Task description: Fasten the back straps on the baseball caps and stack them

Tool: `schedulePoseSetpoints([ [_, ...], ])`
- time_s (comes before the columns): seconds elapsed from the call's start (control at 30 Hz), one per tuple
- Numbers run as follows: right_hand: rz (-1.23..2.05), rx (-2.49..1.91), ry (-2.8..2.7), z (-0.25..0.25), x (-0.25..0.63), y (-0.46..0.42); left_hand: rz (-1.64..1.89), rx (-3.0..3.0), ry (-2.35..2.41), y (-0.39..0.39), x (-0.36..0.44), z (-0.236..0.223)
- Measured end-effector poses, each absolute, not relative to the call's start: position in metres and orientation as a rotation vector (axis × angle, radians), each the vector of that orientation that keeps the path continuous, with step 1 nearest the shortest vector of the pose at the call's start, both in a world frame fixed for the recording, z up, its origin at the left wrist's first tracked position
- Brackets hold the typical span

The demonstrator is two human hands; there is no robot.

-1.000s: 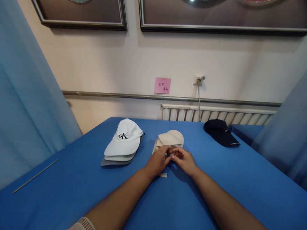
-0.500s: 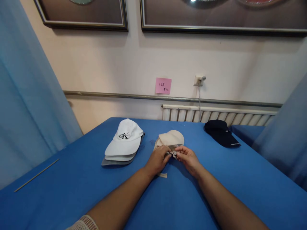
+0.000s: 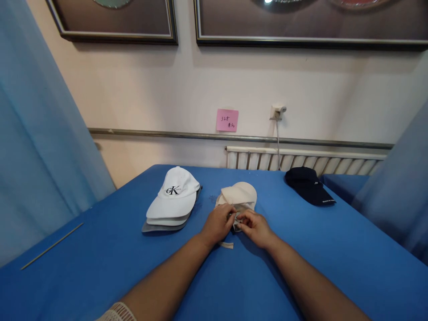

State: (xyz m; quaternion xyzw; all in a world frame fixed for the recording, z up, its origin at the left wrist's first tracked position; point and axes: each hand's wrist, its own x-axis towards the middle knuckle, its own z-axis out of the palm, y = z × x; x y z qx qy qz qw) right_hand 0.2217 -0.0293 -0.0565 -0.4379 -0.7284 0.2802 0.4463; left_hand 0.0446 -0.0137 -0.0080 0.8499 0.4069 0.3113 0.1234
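The beige baseball cap lies on the blue-covered table, between a stack topped by a white baseball cap and a navy baseball cap. The person's left hand grasps its near edge; the right hand has thumb and forefinger at that edge, though whether they pinch it cannot be told. A beige strip lies by the left wrist
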Motion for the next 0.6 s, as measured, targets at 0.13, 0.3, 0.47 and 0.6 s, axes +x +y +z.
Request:
schedulePoseSetpoints([
  [0.13, 0.475, -1.124, -2.044, -0.042, 0.222, -0.039, 0.897, 2.490, 1.179, -0.013, 0.044, -0.009],
  [0.3, 0.314, -1.232, -2.171, -0.040, 0.214, -0.043, 0.871, 2.491, 1.152, -0.013, 0.044, -0.011],
  [0.47, 0.235, -1.221, -2.208, -0.044, 0.209, -0.042, 0.849, 2.478, 1.161, -0.013, 0.044, -0.011],
  [0.6, 0.294, -1.211, -2.099, -0.045, 0.214, -0.038, 0.844, 2.475, 1.139, -0.013, 0.044, -0.010],
])
